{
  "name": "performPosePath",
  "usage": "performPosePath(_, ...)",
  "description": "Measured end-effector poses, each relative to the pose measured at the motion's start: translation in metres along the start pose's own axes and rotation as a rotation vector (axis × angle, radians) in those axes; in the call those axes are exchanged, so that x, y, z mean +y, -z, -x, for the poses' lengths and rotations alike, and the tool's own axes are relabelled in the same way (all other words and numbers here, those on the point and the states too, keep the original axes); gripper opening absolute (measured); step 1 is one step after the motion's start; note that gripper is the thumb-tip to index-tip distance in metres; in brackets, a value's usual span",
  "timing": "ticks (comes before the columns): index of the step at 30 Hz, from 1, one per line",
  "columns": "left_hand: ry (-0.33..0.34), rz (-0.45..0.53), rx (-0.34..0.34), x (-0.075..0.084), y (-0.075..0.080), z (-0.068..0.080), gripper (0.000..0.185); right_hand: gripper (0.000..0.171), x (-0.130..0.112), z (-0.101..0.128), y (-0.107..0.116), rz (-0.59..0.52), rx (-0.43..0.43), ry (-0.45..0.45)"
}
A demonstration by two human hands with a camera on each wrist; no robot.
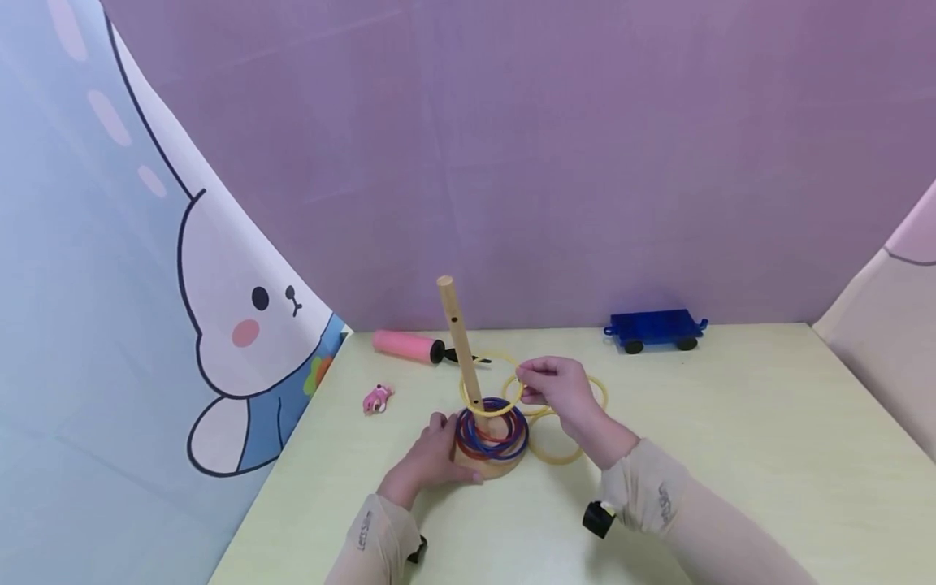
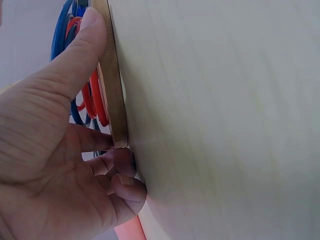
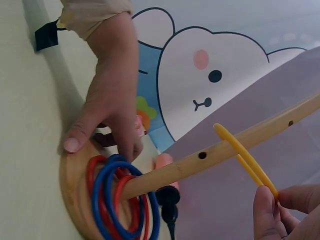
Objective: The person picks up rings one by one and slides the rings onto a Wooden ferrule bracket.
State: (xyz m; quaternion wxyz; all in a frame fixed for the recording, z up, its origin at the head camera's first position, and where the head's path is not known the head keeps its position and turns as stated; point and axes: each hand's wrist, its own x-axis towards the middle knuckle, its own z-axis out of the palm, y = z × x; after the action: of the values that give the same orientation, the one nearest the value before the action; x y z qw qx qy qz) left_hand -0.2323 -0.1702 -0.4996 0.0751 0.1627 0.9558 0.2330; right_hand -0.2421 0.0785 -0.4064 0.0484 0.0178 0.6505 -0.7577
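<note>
A wooden post (image 1: 459,337) rises from a round wooden base (image 1: 503,470), leaning left in the head view. Red and blue rings (image 3: 107,200) lie piled around its foot. My left hand (image 1: 431,457) grips the left edge of the base, thumb along the near rim and fingers at the side. Between thumb and fingertips, my right hand (image 1: 561,392) pinches a yellow ring (image 3: 252,165). That ring encircles the post, tilted, above the pile. Other yellow rings (image 1: 557,462) lie on the table right of the base, partly hidden by the right hand.
Behind the post lies a pink hand pump (image 1: 404,345) with a black end. A small pink figure (image 1: 377,399) is at the left. The blue toy wagon (image 1: 656,328) stands at the back right, near the purple backdrop (image 1: 621,162).
</note>
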Motion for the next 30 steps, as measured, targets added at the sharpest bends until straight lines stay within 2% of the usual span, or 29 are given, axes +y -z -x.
performPosePath(5, -0.021, 0.004, 0.008, 0.000, 0.000, 0.000, 0.115, 0.024, 0.015, 0.000, 0.001, 0.003, 0.004, -0.003)
performPosePath(13, -0.015, -0.015, 0.013, -0.004, -0.004, -0.002, 0.118, 0.019, 0.035, 0.000, 0.001, 0.008, 0.026, -0.020)
performPosePath(30, -0.029, -0.026, 0.018, -0.001, -0.001, 0.000, 0.116, 0.019, 0.059, 0.003, 0.004, 0.004, 0.032, -0.001)
